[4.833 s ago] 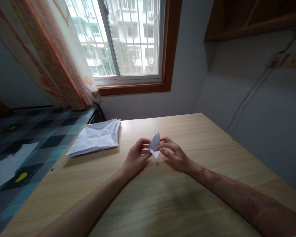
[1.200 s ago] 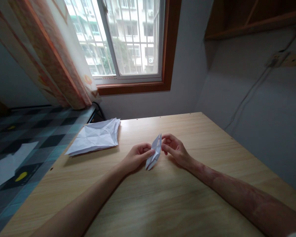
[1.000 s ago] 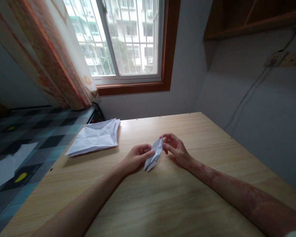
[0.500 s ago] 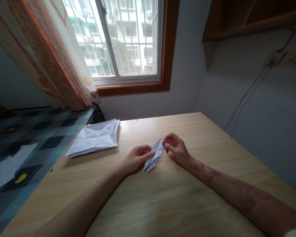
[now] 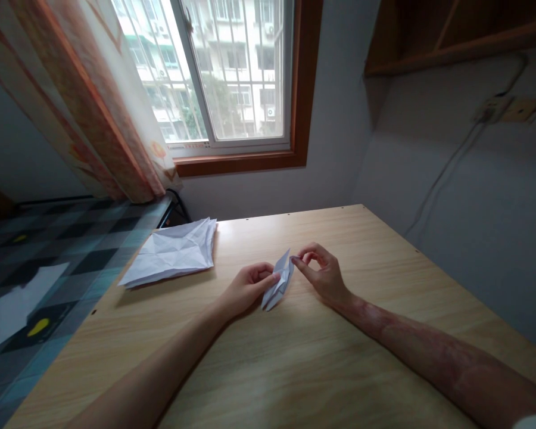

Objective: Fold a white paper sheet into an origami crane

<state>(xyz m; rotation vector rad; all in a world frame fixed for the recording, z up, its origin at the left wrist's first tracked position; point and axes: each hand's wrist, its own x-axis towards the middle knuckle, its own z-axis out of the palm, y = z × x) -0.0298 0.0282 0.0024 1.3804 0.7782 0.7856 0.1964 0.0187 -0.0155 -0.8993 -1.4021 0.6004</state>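
Observation:
A small white folded paper [image 5: 279,285] with pointed ends is held just above the middle of the wooden table [image 5: 250,363]. My left hand [image 5: 252,285] grips its left side, the thumb lying over the central folds and the fingers tucked behind. At the paper's upper right, my right hand [image 5: 322,271] pinches one tip between thumb and forefinger, with the other fingers curled. Two narrow points of the paper hang down toward me. The underside of the folds is hidden.
Creased white paper sheets [image 5: 172,251] lie stacked at the table's back left. Beyond the left edge, a checked bedcover [image 5: 102,229] carries more white paper [image 5: 24,304]. A window [image 5: 241,77] with a curtain [image 5: 89,101] is ahead; a wooden shelf [image 5: 464,44] hangs at the right.
My right hand has shifted slightly and turned, its thumb and forefinger now forming a rounder loop at the paper's tip. The tip bends further to the right. My left hand stays nearly still.

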